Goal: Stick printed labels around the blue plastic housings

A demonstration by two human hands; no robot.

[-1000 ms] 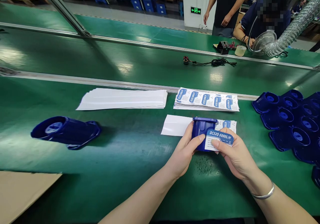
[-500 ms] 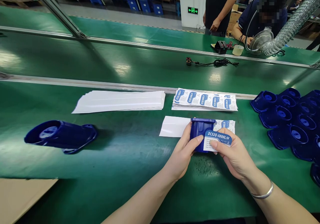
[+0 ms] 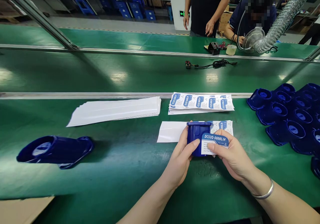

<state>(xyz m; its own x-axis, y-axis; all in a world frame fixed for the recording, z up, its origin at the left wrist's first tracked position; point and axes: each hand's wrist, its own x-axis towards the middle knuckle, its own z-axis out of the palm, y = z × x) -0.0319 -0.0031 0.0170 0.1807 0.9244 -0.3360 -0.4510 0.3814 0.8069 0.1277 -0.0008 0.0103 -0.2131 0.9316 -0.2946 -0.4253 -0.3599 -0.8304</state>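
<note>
Presently, my left fingers (image 3: 193, 147) grip a blue housing (image 3: 196, 134), while my right fingers (image 3: 218, 150) pinch a label (image 3: 211, 138) at its four o'clock.

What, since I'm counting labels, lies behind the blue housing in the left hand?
Behind the blue housing, blank white paper shows at left, printed labels at right; what lies between is mostly covered.

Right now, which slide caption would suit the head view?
Left hand holds a blue housing; right hand holds a DC52Q-5000L/H label over it, above a green table.
</note>
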